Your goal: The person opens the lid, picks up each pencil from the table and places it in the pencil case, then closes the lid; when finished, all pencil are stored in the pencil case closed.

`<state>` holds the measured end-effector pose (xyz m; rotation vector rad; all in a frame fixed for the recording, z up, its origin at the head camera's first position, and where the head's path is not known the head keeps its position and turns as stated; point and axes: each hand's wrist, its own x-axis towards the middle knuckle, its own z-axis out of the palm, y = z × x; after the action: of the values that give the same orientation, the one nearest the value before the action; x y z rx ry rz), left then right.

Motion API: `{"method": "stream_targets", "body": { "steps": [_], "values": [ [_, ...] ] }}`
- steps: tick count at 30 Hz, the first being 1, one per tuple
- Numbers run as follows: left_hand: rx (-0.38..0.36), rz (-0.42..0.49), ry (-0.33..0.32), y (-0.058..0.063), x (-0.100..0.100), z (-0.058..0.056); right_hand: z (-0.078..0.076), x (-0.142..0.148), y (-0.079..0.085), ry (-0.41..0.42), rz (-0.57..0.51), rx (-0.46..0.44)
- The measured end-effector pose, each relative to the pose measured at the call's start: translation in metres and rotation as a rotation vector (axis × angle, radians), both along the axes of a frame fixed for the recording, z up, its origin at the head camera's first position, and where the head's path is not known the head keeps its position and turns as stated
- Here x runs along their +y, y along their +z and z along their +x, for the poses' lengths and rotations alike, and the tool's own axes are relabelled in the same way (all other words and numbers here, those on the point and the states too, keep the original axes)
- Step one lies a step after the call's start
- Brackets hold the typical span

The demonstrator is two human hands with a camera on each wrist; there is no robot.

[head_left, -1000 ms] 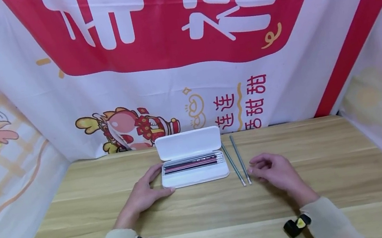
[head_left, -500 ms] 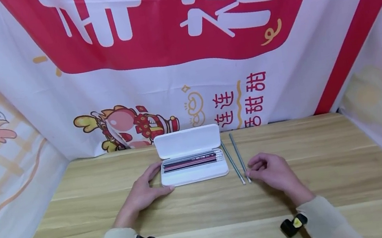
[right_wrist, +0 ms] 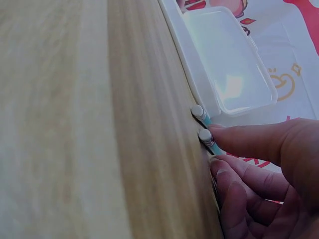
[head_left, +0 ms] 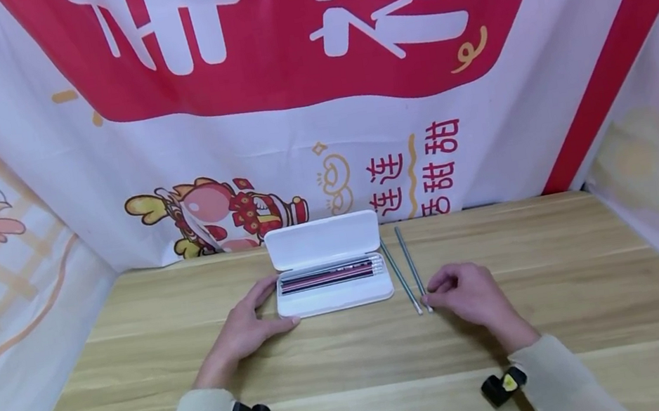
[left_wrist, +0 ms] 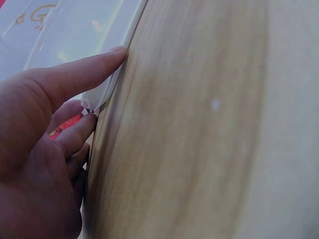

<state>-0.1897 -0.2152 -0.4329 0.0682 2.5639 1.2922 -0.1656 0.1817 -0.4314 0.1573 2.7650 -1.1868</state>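
Observation:
A white pencil case (head_left: 337,298) lies with its lid (head_left: 323,240) raised at the back. Several dark and pink striped pencils (head_left: 327,277) lie along its rear half, erasers to the right. My left hand (head_left: 245,328) holds the case's left end, thumb on the front edge and fingers at the rear corner. Right of the case, two blue-green pencils lie slanted on the table. My right hand (head_left: 464,292) pinches the right pencil (head_left: 409,257) near its white eraser (right_wrist: 205,135), between thumb and forefinger. The left pencil (head_left: 402,280) lies close beside it, nearer the case.
The wood-grain table (head_left: 353,365) extends in front of the case and to both sides. A printed cloth (head_left: 269,143) hangs directly behind the table's rear edge, close to the raised lid. More cloth closes off both sides. Small black cameras sit on both wrists.
My right hand has moved slightly left, from beside the right pencil to a pinch on its eraser end. The left hand keeps its place on the case. The head view has tilted slightly.

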Motion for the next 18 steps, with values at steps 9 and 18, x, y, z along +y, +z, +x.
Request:
{"method": "stream_targets", "body": {
  "steps": [9, 18],
  "values": [
    [-0.007, 0.001, 0.004, -0.0005, 0.0004, 0.0006, 0.0027, -0.0035, 0.0034, -0.006, 0.045, -0.032],
    [-0.017, -0.005, 0.011, -0.0003, 0.0009, 0.0003, 0.003, -0.0068, 0.0048, -0.026, 0.06, -0.027]
  ]
}}
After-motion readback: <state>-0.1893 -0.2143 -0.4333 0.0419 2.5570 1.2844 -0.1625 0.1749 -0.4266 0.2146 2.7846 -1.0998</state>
